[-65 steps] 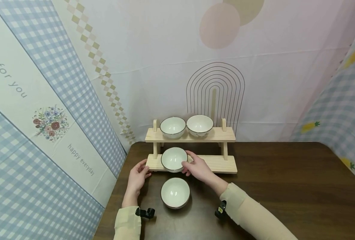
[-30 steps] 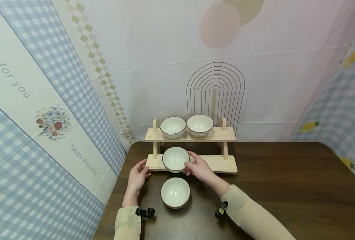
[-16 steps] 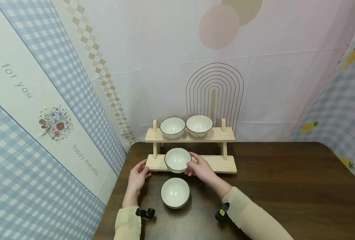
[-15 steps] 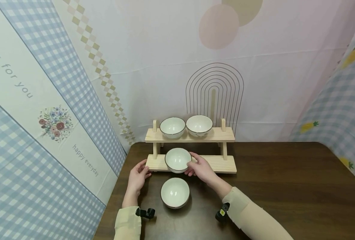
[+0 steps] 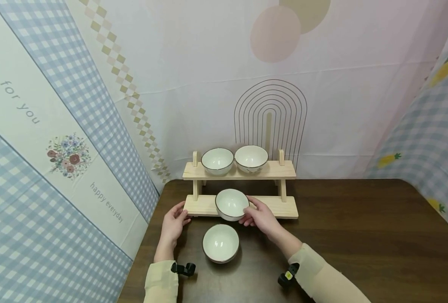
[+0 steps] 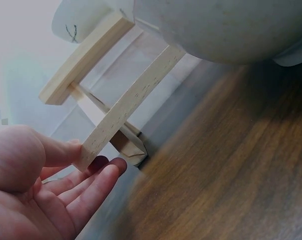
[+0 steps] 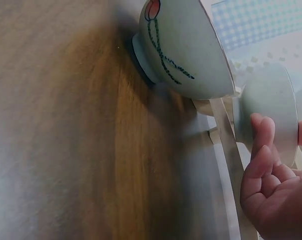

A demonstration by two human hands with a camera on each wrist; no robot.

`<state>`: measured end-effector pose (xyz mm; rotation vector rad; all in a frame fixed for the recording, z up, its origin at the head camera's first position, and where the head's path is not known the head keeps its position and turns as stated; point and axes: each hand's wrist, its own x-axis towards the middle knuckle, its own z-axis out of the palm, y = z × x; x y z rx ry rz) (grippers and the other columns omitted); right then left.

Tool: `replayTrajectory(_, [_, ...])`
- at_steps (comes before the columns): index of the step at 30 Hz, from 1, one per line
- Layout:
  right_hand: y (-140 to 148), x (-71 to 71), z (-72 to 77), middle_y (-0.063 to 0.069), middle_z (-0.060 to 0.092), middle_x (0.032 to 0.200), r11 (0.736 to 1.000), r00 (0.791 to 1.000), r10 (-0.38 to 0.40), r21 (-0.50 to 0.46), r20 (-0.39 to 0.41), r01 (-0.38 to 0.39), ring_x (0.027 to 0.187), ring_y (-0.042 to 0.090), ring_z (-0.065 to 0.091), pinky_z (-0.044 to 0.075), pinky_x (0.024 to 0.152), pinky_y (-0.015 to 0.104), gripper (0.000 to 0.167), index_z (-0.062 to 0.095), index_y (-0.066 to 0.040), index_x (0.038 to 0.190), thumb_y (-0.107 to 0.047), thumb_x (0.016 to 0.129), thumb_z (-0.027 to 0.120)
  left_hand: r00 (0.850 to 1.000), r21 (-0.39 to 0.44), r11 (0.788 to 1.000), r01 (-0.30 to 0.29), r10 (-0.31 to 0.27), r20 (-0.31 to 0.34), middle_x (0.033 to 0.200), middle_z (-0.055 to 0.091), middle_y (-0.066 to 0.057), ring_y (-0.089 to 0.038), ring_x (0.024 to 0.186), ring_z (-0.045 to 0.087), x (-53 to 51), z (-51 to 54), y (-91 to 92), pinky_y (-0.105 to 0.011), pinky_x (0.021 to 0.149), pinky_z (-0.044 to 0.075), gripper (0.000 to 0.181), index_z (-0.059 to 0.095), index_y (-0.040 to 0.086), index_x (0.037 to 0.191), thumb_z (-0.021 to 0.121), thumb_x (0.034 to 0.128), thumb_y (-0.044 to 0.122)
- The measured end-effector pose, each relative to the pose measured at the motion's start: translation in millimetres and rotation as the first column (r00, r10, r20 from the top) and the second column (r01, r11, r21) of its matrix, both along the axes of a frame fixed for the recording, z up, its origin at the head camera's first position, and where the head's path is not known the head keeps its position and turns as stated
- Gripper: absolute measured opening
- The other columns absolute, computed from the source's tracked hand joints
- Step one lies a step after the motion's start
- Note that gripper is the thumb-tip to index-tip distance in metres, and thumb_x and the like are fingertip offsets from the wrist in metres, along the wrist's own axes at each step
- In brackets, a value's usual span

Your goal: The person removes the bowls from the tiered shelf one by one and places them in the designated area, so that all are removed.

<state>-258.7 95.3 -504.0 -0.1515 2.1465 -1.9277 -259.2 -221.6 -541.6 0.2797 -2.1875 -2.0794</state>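
My right hand grips a white, dark-rimmed bowl by its right side, thumb at the rim and fingers beneath. In the head view that bowl is over the front edge of the lower board of a two-tier wooden rack. My left hand pinches the left end of this board, thumb on top and fingers under it, as the left wrist view shows. A second bowl stands on the table in front of the rack, between my forearms; the right wrist view shows a painted red flower on its outside.
Two similar bowls, a left one and a right one, sit side by side on the upper board. The dark wooden table extends to the right. A patterned cloth hangs behind the rack.
The bowl in my right hand has moved right along the lower board and slightly toward me. My left hand keeps its place on the board's end. The other bowls have stayed put.
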Motion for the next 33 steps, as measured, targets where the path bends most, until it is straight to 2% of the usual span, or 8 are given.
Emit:
replayTrajectory(7, [15.7,6.2,-3.2,0.014,0.078,0.084,1.000,1.000,-0.012,-0.027,0.017,0.012,0.069,0.015,0.070,0.050,0.063,0.025,0.069,0.035,-0.003,0.166,-0.009,0.101,0.057,1.000,-0.006,1.000,0.003,-0.003,0.006,0.135,0.061,-0.031,-0.029,0.103,0.071,-0.2,-0.8,0.3,-0.030,0.083,0.063,0.043,0.052,-0.008,0.152,0.056,0.1109,0.001])
replayTrajectory(14, [30.5,11.6,-1.6,0.015,0.078,0.085,0.999,0.999,-0.031,-0.041,0.026,0.032,0.070,0.015,0.070,0.050,0.063,0.024,0.068,0.034,-0.002,0.166,-0.010,0.103,0.056,1.000,-0.005,1.000,-0.005,0.006,0.002,0.134,0.061,-0.032,-0.033,0.105,0.070,-0.4,0.5,1.5,-0.033,0.085,0.064,0.042,0.053,-0.007,0.152,0.056,0.1110,0.002])
replayTrajectory(20, [45.8,17.6,-1.7,0.016,0.078,0.088,0.999,1.000,-0.015,-0.038,0.024,0.016,0.072,0.017,0.071,0.051,0.064,0.026,0.067,0.032,-0.002,0.166,-0.011,0.104,0.057,1.000,-0.004,1.000,-0.002,0.002,-0.010,0.134,0.061,-0.033,-0.035,0.106,0.070,-0.9,0.2,3.1,-0.035,0.086,0.064,0.042,0.052,-0.009,0.151,0.056,0.1109,0.002])
replayTrajectory(26, [60.3,21.8,-3.9,0.015,0.078,0.088,1.000,0.999,-0.009,-0.018,0.031,0.010,0.073,0.017,0.070,0.050,0.065,0.026,0.068,0.032,-0.004,0.167,-0.012,0.104,0.058,1.000,-0.011,1.000,-0.009,0.009,0.002,0.136,0.062,-0.030,-0.031,0.106,0.069,-2.6,-1.0,4.0,-0.029,0.084,0.063,0.042,0.053,-0.006,0.152,0.056,0.1107,0.001])
replayTrajectory(33, [70.8,23.0,-6.5,0.015,0.078,0.090,1.000,0.999,0.028,-0.003,0.039,-0.028,0.074,0.018,0.070,0.050,0.066,0.025,0.066,0.032,-0.004,0.166,-0.012,0.105,0.056,1.000,-0.013,1.000,-0.012,0.012,-0.003,0.138,0.061,-0.031,-0.028,0.104,0.069,-3.7,-2.2,5.0,-0.028,0.083,0.063,0.042,0.053,-0.007,0.152,0.056,0.1106,0.001])
